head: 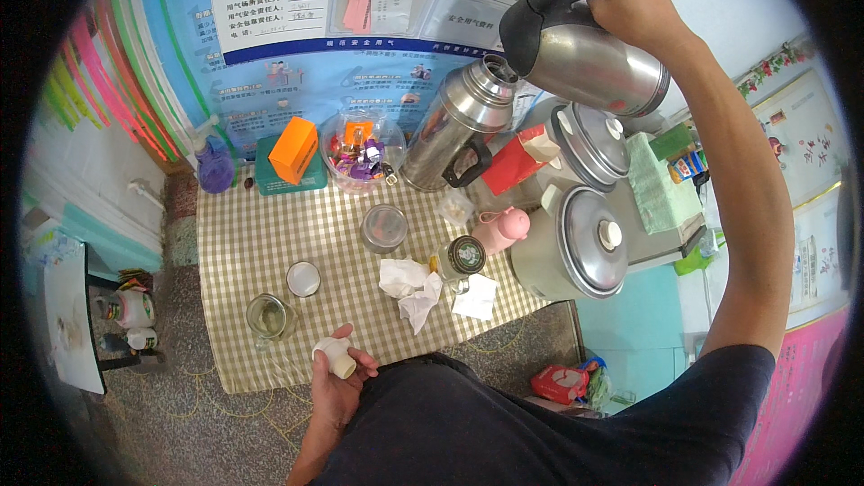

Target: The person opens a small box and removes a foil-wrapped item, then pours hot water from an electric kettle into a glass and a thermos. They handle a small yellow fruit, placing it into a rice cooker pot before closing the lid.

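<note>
My right hand (631,3) grips the black handle of a stainless steel electric kettle (594,64). The kettle is tipped, its black spout over the mouth of a tall steel vacuum flask (455,128). The flask stands uncapped, with a black handle on its side. In my left hand (337,374) is a pale stopper (335,356), held low by the front edge of the table. A glass jar (270,318) without a lid stands to the left of that hand, and a round lid (304,279) lies behind the jar.
On the checked tablecloth (250,236) stand a tub of wrapped sweets (361,152), an orange box (294,150), a red box (516,162), a pink bottle (501,231) and a lidded glass mug (462,262). Crumpled tissues (412,290) lie mid-table. Two rice cookers (574,243) stand at the right.
</note>
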Tool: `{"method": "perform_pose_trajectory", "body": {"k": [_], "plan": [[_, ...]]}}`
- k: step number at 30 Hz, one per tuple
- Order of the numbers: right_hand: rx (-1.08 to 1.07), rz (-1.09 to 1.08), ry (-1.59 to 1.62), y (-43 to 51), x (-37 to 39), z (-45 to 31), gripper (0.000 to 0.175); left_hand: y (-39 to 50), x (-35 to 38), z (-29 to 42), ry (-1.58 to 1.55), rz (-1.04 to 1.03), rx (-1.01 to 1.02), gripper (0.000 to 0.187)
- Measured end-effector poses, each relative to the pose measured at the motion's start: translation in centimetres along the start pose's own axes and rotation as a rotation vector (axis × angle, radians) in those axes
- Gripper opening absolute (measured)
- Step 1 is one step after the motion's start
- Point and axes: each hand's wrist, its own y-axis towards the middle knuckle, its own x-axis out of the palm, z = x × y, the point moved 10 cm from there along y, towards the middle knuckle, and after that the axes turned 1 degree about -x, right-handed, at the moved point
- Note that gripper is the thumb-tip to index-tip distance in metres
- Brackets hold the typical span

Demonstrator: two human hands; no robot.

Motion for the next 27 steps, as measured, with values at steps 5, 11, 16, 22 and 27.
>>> {"method": "perform_pose_trajectory", "body": {"k": [5, 11, 16, 22, 27], "plan": [[0.009, -0.002, -0.012, 0.1, -0.1, -0.2, 0.012, 0.0, -0.2, 0.2, 0.018, -0.004, 0.002, 0.082], [0.006, -0.005, -0.020, 0.1, -0.5, -0.4, 0.012, -0.2, 0.3, 0.8, 0.028, 0.092, -0.010, 0.084], [0.004, -0.004, -0.021, 0.3, -0.7, -0.7, 0.012, -0.1, -0.1, 0.8, 0.039, 0.077, -0.010, 0.086], [-0.012, -0.003, -0.035, 0.5, -0.6, -0.9, 0.012, -0.1, -0.3, 0.8, 0.020, 0.072, -0.008, 0.086], [-0.015, -0.005, -0.034, 0.8, -0.6, -1.2, 0.013, -0.1, -0.2, 0.9, 0.037, 0.066, -0.004, 0.087]]}}
